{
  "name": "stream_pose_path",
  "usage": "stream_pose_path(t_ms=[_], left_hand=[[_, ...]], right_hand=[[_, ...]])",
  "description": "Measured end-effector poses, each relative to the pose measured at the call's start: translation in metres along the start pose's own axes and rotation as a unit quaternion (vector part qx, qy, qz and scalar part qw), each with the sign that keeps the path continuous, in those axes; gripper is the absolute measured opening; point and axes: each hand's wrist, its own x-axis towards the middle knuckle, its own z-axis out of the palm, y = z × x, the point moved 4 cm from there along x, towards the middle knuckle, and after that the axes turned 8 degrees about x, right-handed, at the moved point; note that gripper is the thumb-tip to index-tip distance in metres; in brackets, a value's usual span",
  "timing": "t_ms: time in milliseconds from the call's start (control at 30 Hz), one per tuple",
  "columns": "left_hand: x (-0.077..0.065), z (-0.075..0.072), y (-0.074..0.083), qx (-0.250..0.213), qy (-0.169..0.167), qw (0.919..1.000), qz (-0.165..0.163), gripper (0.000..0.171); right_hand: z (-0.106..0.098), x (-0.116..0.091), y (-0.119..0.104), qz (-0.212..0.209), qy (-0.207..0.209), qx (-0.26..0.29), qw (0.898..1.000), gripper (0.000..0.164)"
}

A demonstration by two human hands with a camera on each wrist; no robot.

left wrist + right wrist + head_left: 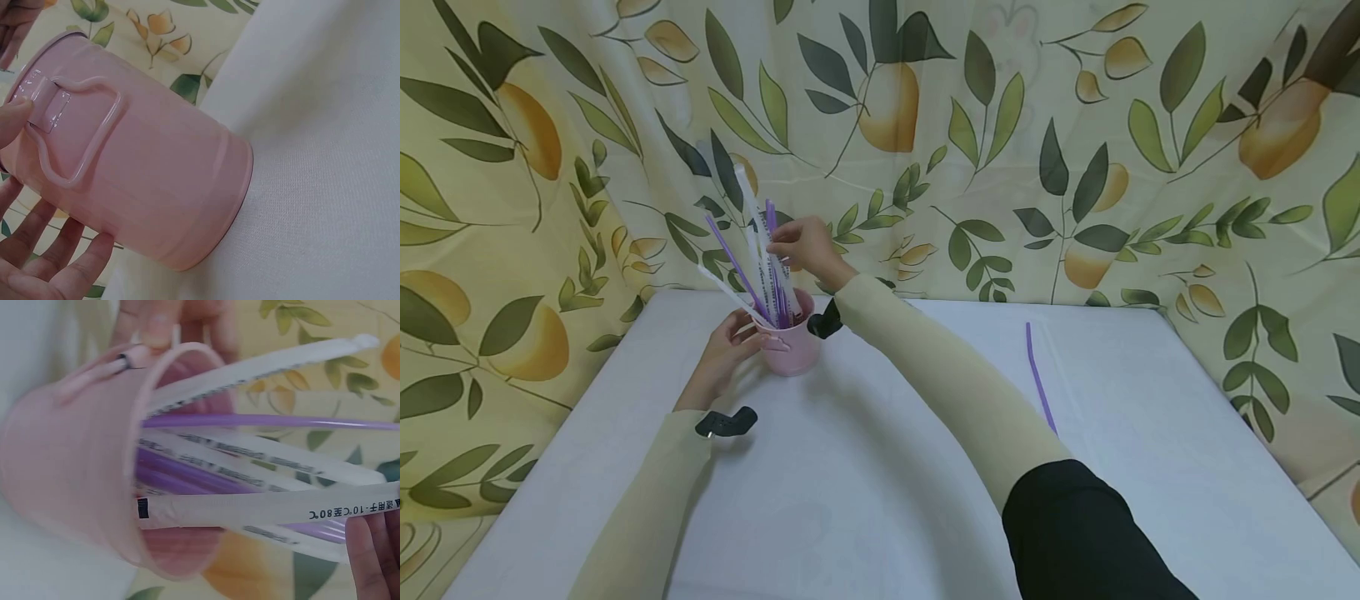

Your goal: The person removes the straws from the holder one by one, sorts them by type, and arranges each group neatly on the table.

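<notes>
Near the far edge of the table (865,467), toward its left corner, the left hand (724,354) grips a pink bucket (792,358). The right hand (811,248) pinches a paper-wrapped straw (262,509), lower end at the bucket's mouth.

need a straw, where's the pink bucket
In the head view, the pink bucket stands left of centre on the white table, the left hand holding it.

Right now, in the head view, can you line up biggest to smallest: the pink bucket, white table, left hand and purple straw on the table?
1. White table
2. Pink bucket and left hand: they look too alike to rank
3. Purple straw: what shows is long but very thin
</notes>
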Motion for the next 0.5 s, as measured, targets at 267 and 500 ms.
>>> stream_pose_path(t_ms=[267, 500], left_hand=[[-0.001, 0.0, 0.0, -0.011, -0.001, 0.9999, -0.004, 0.07], [-0.001, 0.0, -0.001, -0.003, 0.0, 0.9999, -0.012, 0.072]], right_hand=[[-0.02, -0.001, -0.034, -0.024, 0.005, 0.029, 0.999, 0.027], [-0.048, -0.012, -0.063, -0.039, 0.01, 0.027, 0.999, 0.028]])
